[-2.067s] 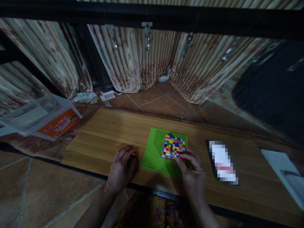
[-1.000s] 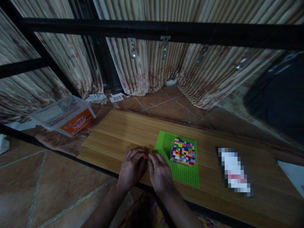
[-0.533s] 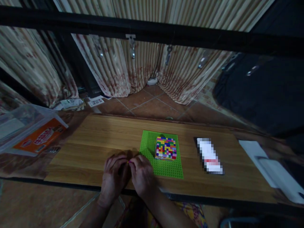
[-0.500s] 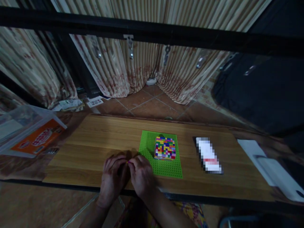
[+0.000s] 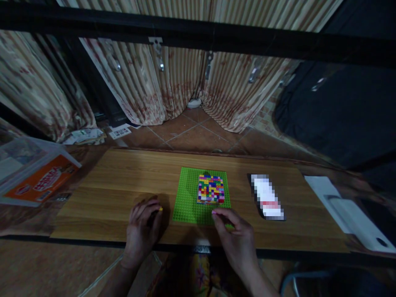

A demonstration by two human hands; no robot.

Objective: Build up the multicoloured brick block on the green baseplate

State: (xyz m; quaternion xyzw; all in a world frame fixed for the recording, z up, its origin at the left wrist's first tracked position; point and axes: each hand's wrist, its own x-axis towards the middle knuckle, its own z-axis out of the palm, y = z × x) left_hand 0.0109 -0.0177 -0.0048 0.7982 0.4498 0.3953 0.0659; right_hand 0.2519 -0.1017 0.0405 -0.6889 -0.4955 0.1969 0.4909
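Observation:
A green studded baseplate (image 5: pixel 185 198) lies on a wooden table (image 5: pixel 123 181). On it stands a square block of multicoloured small bricks (image 5: pixel 210 189). My left hand (image 5: pixel 141 229) rests curled on the table left of the plate, with a small yellow brick (image 5: pixel 161 209) showing at its fingertips. My right hand (image 5: pixel 238 241) hovers over the plate's near edge, pinching a tiny pink brick (image 5: pixel 213 212) between thumb and forefinger, just in front of the block.
A blurred-out flat item (image 5: pixel 266 197) lies right of the plate. A clear plastic box with an orange label (image 5: pixel 34 173) sits at the far left. A white object (image 5: pixel 349 212) lies at the right edge. Curtains and a black bar stand behind.
My hands were together left of the plate, working a small piece. They have parted; my right hand has moved right toward the block with a pink brick, my left stays put.

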